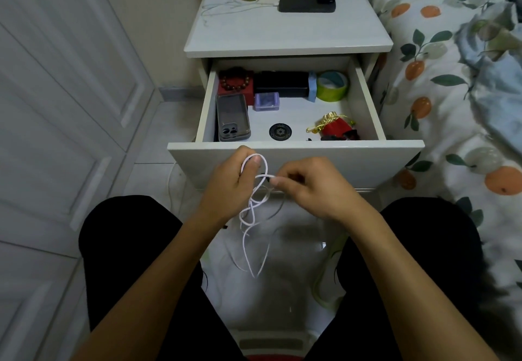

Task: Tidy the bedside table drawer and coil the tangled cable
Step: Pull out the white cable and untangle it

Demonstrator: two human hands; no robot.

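Head view: my hands work a cable before the open drawer [296,160].
My left hand [226,184] grips the thin white cable [255,202], looped over its thumb; my right hand [313,188] pinches it, tangled strands dangling floorward.

Both hands [230,183] [313,188] grip white cable [254,208] (tangled) before open drawer [296,157].

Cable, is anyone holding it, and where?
Yes. The left hand grips the cable at its top loop; the right hand pinches it just beside.
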